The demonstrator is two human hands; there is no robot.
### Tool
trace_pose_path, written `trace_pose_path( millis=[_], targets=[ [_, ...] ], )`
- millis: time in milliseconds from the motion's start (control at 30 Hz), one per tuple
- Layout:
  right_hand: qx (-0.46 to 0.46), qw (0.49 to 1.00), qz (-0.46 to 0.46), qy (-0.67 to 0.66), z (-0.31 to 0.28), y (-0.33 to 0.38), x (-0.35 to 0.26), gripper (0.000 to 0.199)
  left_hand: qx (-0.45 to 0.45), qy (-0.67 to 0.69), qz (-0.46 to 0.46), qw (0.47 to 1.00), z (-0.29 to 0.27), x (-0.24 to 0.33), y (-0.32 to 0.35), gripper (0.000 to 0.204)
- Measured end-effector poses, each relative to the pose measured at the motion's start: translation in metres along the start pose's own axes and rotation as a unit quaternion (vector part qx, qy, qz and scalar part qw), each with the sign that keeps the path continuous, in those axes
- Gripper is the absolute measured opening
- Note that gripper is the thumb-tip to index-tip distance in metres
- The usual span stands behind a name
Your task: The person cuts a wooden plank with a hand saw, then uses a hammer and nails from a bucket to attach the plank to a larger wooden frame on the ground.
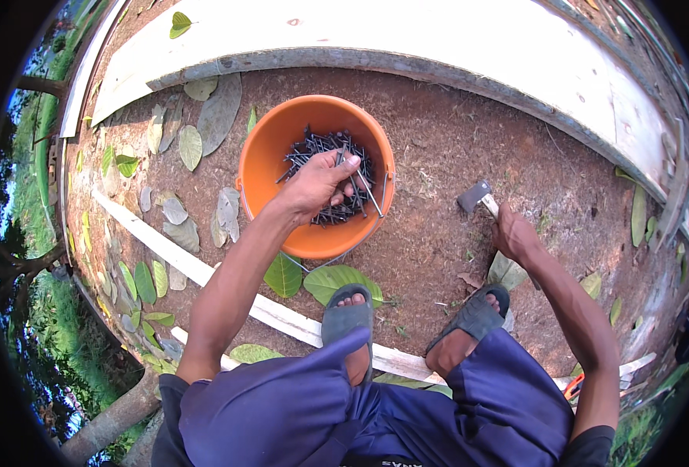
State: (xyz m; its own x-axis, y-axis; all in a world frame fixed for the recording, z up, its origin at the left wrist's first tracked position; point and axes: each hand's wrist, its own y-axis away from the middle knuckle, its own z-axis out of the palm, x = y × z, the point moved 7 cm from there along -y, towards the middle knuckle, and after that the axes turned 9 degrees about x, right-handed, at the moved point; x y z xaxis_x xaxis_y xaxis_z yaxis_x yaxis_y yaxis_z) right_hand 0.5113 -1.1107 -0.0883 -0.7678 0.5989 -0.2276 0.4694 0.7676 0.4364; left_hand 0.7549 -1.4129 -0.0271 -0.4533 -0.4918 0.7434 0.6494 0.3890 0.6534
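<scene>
An orange bucket (pixel 262 167) stands on the ground with a heap of dark nails (pixel 333 210) in it. My left hand (pixel 321 183) is over the bucket's mouth, thumb and fingers pinched on a few long nails (pixel 371 194). One of these is shiny and points down toward the bucket's right wall. The fingers hide part of the heap. Farther right, my right hand (pixel 515 235) is wrapped round the pale handle of a hammer (pixel 475 197). Its dark metal head points up and left, just above the soil.
A wide pale board (pixel 406 31) spans the far side. A narrow wooden strip (pixel 282 317) runs beneath my sandalled feet (pixel 347 323). Fallen leaves (pixel 190 148) lie about the reddish soil. Tree trunks (pixel 115 416) and greenery border the left; an orange-handled item (pixel 573 387) lies by my right forearm.
</scene>
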Motion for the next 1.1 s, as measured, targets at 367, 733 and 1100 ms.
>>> trace_pose_path(
  millis=[367, 733, 1100],
  targets=[
    [0.003, 1.000, 0.012, -0.007, -0.004, 0.001, -0.003, 0.023, 0.091, 0.129, -0.036, 0.987, -0.030, -0.009, -0.001, 0.014],
    [0.007, 1.000, 0.011, -0.020, -0.005, 0.003, -0.005, 0.026, 0.064, 0.072, -0.131, 0.987, -0.041, -0.024, 0.033, 0.014],
    [0.029, 0.999, -0.015, -0.007, 0.004, 0.000, 0.004, 0.026, -0.135, -0.296, -0.085, 0.942, -0.016, 0.009, 0.043, 0.015]
  ],
)
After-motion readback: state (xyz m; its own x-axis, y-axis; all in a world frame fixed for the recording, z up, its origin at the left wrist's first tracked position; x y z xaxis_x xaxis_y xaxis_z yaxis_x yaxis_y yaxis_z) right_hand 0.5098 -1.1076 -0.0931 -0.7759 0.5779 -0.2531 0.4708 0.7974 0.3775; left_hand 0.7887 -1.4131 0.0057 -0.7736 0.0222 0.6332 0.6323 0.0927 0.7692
